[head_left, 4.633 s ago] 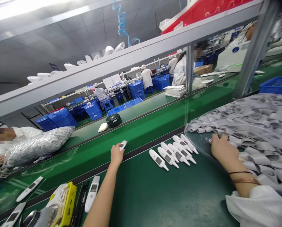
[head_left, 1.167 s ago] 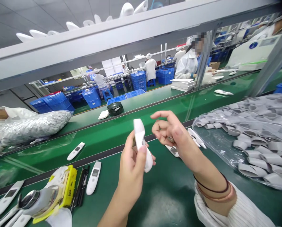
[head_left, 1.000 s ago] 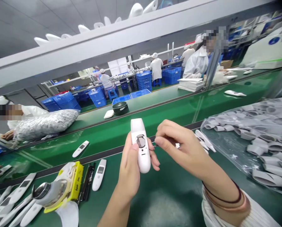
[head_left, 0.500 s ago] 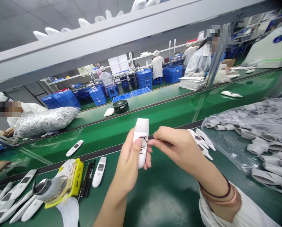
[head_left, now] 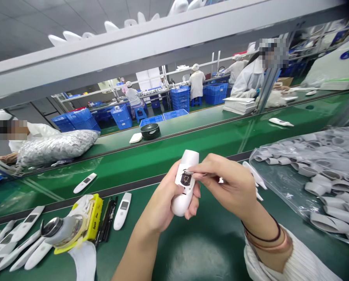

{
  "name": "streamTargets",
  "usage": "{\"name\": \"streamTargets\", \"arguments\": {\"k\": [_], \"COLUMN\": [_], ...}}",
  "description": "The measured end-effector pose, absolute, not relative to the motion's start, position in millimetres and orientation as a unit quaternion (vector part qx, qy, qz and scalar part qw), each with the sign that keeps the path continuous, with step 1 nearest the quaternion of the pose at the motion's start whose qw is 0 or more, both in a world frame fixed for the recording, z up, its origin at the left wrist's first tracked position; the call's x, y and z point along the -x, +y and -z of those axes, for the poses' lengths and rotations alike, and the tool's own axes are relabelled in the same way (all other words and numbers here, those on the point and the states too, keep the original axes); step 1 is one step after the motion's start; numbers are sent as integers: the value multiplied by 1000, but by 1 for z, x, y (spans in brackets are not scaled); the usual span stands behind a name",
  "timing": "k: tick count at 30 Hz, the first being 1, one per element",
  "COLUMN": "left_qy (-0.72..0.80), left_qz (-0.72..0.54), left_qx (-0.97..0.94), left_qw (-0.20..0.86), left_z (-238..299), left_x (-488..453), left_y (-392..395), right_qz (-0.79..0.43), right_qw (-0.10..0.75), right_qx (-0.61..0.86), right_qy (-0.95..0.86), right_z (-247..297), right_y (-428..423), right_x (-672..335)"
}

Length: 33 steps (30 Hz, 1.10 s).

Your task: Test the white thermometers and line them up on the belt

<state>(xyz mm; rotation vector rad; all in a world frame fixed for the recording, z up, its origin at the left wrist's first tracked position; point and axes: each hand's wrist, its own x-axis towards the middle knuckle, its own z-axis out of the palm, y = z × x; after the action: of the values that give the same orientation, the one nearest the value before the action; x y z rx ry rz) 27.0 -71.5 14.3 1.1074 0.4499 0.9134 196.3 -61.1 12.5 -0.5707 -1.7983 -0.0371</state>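
A white handheld thermometer (head_left: 186, 200) is gripped in my left hand (head_left: 163, 201), its back facing me and tilted to the right. The open compartment (head_left: 186, 178) in its back shows a dark inside with small metal contacts. My left thumb presses beside this opening. My right hand (head_left: 225, 179) pinches a thin, greyish piece at the compartment's upper edge; the fingers mostly hide it, so its kind is unclear. Partly behind my right hand, white thermometers (head_left: 255, 175) lie on the table.
A clear bag (head_left: 280, 183) of grey-white shells fills the right. At left lie a thermometer (head_left: 122, 211), black pens (head_left: 107, 220), a yellow bin (head_left: 95, 218), a bottle (head_left: 61, 230) and several thermometers (head_left: 9, 244). Beyond runs a green conveyor belt (head_left: 127, 162); co-workers sit across it.
My left hand has moved the thermometer slightly right and tilted it. My right fingers now cover the compartment's upper edge, and more of its dark inside shows. Thermometers on the belt have shifted left.
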Motion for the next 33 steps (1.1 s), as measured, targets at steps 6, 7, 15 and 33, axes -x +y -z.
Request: {"name": "streamTargets", "arguments": {"k": [6, 7, 15, 33], "left_qy": [235, 247, 366, 365], "left_qz": [-452, -452, -512, -498], "left_qx": [-528, -536, -533, -609], "left_qw": [680, 669, 565, 498], "left_z": [-18, -18, -17, -8], "left_x": [-26, -26, -37, -39], "left_y": [-82, -84, -92, -93], "right_qz": [103, 142, 261, -302], "right_qw": [623, 608, 515, 586], "right_qx": [258, 256, 213, 351], "right_qy": [-731, -738, -788, -664], "right_z": [-11, -11, -8, -14], "right_y": [-72, -73, -69, -68], "right_x": [-192, -192, -186, -178]}}
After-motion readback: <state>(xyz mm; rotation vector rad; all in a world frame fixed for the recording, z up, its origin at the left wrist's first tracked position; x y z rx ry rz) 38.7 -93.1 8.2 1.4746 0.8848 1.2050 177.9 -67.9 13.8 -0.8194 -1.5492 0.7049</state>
